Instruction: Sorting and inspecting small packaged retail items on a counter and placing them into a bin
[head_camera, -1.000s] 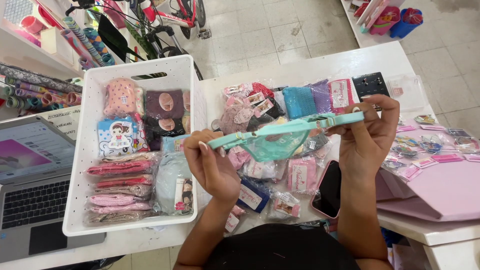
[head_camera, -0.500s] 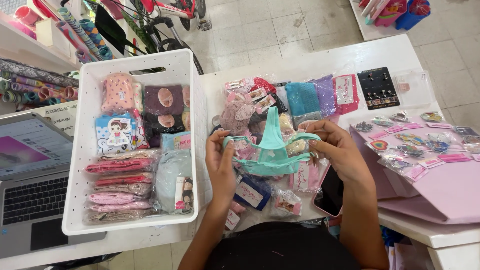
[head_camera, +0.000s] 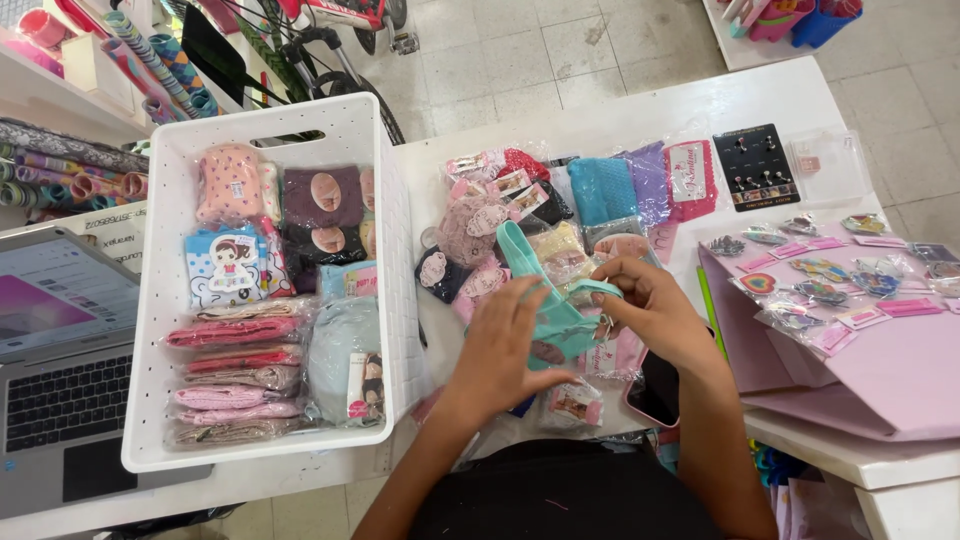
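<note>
Teal garment (head_camera: 545, 305) now folded smaller, left hand (head_camera: 500, 350) and right hand (head_camera: 650, 310) both gripping it.

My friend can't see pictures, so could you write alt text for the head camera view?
A person's left hand and right hand fold a teal fabric garment over a white table strewn with small plastic-wrapped packets. A white plastic basket of packaged clothing sits left, beside an open laptop.
</note>
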